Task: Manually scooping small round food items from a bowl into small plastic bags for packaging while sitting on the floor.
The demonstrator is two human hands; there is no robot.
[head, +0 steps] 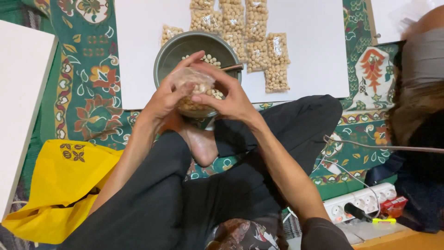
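Nearest the camera, the person sits cross-legged in dark trousers, a bare foot (200,144) tucked between the knees, a yellow bag (60,185) by the left thigh and a white power strip (365,203) with cables by the right. Both forearms reach forward and meet over the lap. The left hand (169,95) cups a small clear bag (192,90) of pale nuts from the side and below, fingers curled round it, index finger raised over the top. The right hand (229,95) closes on the bag from the other side, thumb and fingers pinching its upper edge, so the plastic is gathered between the two hands. The bag hangs just above the near rim of a grey-green bowl (171,53), probably so that anything spilled drops back in; loose nuts lie in the bowl, and a wooden handle (231,68) rests on its right edge. Beyond the bowl, filled bags (259,41) lie in rows on a white sheet (314,55) spread over the patterned rug (92,92), keeping them clean and apart.
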